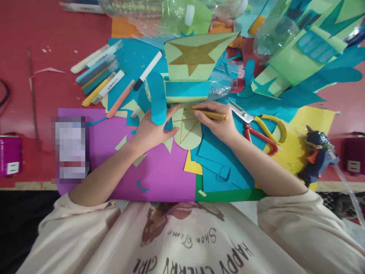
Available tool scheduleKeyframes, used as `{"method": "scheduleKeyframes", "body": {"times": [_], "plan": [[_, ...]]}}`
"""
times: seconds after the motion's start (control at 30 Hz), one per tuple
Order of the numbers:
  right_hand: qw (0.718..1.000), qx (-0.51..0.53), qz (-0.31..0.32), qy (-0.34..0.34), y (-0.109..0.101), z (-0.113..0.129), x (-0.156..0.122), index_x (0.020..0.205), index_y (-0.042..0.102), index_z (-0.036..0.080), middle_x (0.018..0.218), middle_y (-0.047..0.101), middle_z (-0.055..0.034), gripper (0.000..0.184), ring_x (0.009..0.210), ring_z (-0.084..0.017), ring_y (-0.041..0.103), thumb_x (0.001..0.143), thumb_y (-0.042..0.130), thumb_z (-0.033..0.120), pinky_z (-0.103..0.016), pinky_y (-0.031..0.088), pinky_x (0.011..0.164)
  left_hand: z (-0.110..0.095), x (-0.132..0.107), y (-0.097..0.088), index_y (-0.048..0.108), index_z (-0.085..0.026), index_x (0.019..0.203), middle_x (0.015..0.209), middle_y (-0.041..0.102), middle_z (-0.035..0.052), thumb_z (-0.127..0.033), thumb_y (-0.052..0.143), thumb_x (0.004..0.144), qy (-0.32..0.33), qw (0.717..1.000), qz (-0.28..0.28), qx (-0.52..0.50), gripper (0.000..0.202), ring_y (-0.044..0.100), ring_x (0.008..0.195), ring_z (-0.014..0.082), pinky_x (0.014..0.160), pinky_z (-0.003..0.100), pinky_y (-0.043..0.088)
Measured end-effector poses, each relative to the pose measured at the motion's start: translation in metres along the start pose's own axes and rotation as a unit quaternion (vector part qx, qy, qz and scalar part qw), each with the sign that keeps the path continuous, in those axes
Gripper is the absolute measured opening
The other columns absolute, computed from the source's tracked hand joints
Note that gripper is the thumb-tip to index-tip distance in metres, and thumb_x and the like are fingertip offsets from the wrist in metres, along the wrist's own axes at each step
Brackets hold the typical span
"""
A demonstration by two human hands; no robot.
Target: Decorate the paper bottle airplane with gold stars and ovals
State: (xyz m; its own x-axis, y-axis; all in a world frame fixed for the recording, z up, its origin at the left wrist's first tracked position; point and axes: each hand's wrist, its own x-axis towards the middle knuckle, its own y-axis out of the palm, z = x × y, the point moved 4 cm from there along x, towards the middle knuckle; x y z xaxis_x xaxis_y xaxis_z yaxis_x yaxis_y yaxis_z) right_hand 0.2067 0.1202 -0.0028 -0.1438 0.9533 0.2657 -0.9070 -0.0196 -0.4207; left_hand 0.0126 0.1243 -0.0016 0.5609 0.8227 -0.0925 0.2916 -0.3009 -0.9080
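My right hand (218, 121) is closed on a gold marker (209, 114), its tip on a light green paper piece (188, 133) bearing gold star lines. My left hand (154, 129) lies flat with fingers spread, pressing that piece and the craft beside it. Just beyond stands a plastic bottle craft (219, 85) wrapped in teal paper, with a teal fin (157, 97) and a green flap showing a gold star (192, 57).
Several markers (98, 76) lie at upper left on the red surface. Scissors (261, 127) with red and yellow handles lie right of my hand. A glue gun (318, 156) rests at far right. Purple paper (159, 171), teal and yellow sheets lie below. Empty bottles (159, 13) at top.
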Motion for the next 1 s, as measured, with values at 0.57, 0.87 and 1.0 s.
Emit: {"method": "scheduleKeyframes", "body": {"times": [0.57, 0.87, 1.0], "plan": [[1.0, -0.012, -0.007, 0.006, 0.0006, -0.0019, 0.0002, 0.085, 0.073, 0.02, 0.086, 0.077, -0.0042, 0.018, 0.077, -0.017, 0.071, 0.085, 0.065, 0.036, -0.03, 0.057, 0.071, 0.001, -0.0001, 0.0008, 0.043, -0.022, 0.146, 0.111, 0.065, 0.0088, -0.033, 0.056, 0.092, 0.009, 1.0, -0.002, -0.002, 0.057, 0.06, 0.109, 0.0271, 0.1, 0.039, 0.046], [1.0, -0.03, 0.002, -0.01, 0.0005, -0.0004, 0.0006, 0.082, 0.073, 0.021, 0.082, 0.076, -0.0044, 0.019, 0.075, -0.017, 0.07, 0.086, 0.062, 0.037, -0.03, 0.056, 0.07, 0.0017, 0.0001, 0.0024, 0.045, -0.023, 0.144, 0.109, 0.066, 0.0083, -0.033, 0.057, 0.092, 0.006, 1.0, -0.008, 0.004, 0.055, 0.061, 0.106, 0.0264, 0.101, 0.04, 0.045], [1.0, -0.022, 0.003, -0.017, 0.0004, 0.0, 0.0009, 0.079, 0.072, 0.02, 0.078, 0.076, -0.0037, 0.016, 0.071, -0.016, 0.069, 0.085, 0.063, 0.032, -0.029, 0.054, 0.068, 0.0009, 0.0005, 0.0023, 0.046, -0.023, 0.144, 0.107, 0.066, 0.0081, -0.032, 0.058, 0.092, 0.0, 1.0, -0.003, 0.002, 0.054, 0.062, 0.106, 0.0263, 0.102, 0.04, 0.045]]}}
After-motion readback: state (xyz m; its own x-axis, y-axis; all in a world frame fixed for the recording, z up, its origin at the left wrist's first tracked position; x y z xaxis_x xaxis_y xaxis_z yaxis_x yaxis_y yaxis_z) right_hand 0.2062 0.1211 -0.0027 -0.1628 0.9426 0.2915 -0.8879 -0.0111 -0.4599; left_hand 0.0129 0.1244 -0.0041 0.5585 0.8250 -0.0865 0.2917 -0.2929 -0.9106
